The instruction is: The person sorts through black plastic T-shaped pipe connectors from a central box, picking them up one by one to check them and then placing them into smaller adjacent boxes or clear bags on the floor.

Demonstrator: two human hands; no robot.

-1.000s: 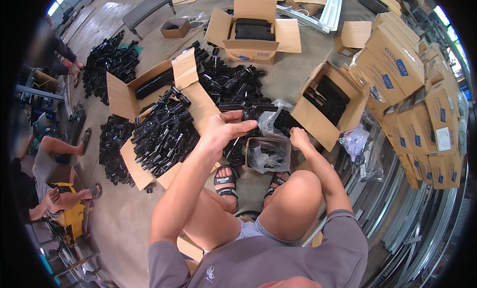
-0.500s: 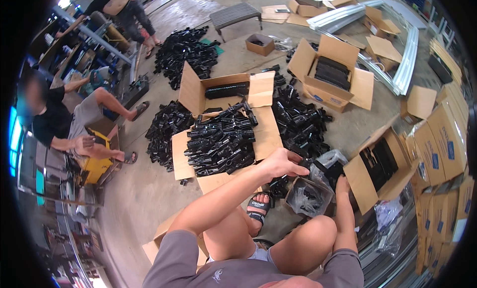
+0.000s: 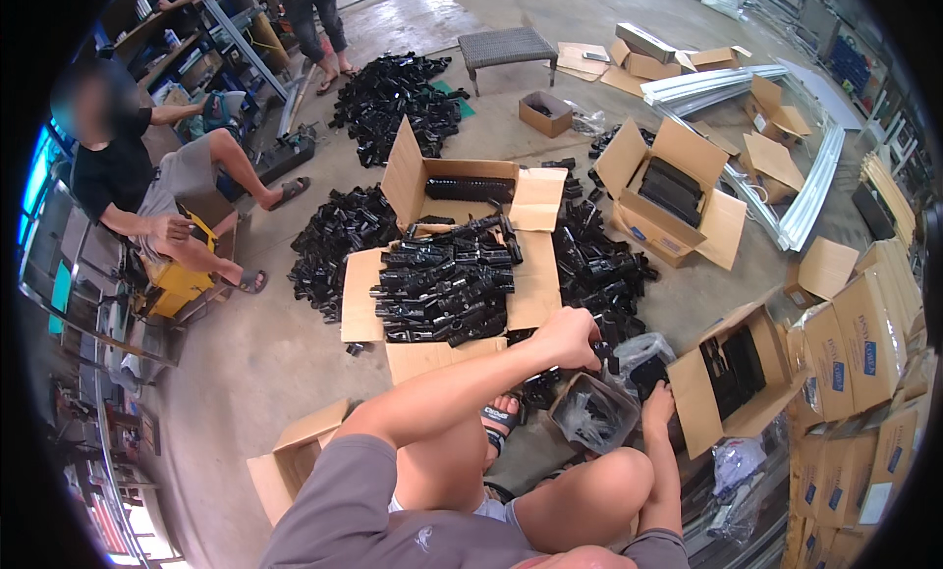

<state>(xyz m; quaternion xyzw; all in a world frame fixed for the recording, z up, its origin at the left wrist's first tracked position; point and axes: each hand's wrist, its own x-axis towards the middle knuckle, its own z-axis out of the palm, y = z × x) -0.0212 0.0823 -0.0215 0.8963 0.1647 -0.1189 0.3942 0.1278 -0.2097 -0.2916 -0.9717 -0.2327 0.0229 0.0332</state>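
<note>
My left hand is closed, and a small black part shows just below its fingers. Beneath it stands a small cardboard box lined with a clear plastic bag, with dark small pieces inside. My right hand grips a larger black plastic part beside that box. A clear plastic bag lies right behind this part. To the right, an open carton tilts toward me with black parts stacked inside. Ahead of my left arm, a heap of black parts covers the flaps of another open carton.
More piles of black parts lie on the floor. Another open carton stands at the back right, near white metal profiles. Closed cartons stack at far right. A seated person is at left; another stands behind.
My left hand has gone from loosely spread fingers to a closed grip with a small black part. My right hand keeps hold of its black part, now more visible. The whole view has shifted.
</note>
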